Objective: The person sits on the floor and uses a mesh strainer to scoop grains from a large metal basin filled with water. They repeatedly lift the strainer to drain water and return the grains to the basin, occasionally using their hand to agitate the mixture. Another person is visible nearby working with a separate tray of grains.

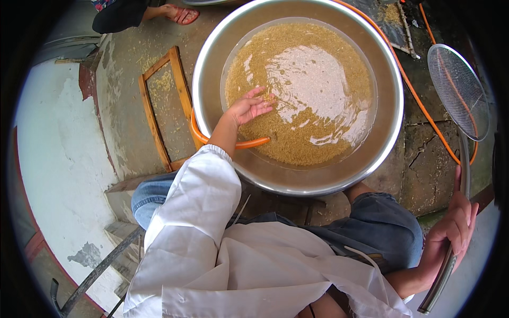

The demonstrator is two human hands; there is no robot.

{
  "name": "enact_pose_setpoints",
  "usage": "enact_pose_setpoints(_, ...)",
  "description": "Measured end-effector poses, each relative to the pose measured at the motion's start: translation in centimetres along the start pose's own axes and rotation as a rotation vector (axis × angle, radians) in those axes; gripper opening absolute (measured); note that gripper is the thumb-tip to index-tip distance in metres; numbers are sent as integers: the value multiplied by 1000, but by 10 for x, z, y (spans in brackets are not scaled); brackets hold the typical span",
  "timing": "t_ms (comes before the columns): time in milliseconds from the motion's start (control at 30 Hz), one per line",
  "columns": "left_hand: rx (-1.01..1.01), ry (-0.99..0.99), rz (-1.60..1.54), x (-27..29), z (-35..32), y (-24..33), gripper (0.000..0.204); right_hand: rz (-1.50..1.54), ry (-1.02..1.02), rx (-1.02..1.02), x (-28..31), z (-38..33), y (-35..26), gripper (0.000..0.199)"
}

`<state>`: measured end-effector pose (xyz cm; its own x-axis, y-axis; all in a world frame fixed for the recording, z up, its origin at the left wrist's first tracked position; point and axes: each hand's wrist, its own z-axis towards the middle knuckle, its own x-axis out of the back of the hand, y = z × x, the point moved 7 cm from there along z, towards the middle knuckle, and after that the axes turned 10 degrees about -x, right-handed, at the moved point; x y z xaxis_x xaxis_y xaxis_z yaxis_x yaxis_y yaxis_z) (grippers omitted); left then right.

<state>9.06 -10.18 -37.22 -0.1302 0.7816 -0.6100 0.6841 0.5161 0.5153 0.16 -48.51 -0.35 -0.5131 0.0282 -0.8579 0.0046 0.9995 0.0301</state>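
Note:
Between my knees stands a wide metal basin (212,58) of water, with yellow-brown grain (297,146) filling it. My left hand (250,106) is over the left part of the basin at the water, palm up and fingers apart. A few grains cling near its fingertips. My right hand (454,227), far to the right, is closed round the long metal handle of a mesh skimmer (457,90). The skimmer's round head is up beyond the basin's right side, with nothing seen in it. An orange hose (254,143) hangs over the left rim, its end in the basin.
An empty wooden frame (148,114) lies left of the basin on the concrete floor, among scattered grain. More orange hose (419,100) curves round the right side. Another person's sandalled foot (183,14) is at the upper left. A white wall (58,153) borders the left.

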Motion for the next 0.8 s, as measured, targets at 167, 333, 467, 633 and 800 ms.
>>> enact_pose_setpoints(167, 36, 35, 177, 2, 0, -1, 49, -6, 4, 8, -1, -3, 0, 60)
enact_pose_setpoints(333, 49, 119, 274, 7, -1, -2, 49, -17, 6, -3, -1, -2, 0, 60)
enact_pose_setpoints(467, 53, 190, 329, 10, -2, -4, 49, -17, 1, -2, -2, -2, 0, 61)
enact_pose_setpoints(633, 27, 221, 364, 11, -1, -4, 48, -16, -6, -4, -2, -3, 1, 61)
enact_pose_setpoints(800, 13, 209, 294, 11, -1, -4, 47, -19, -2, -5, -1, -3, 2, 62)
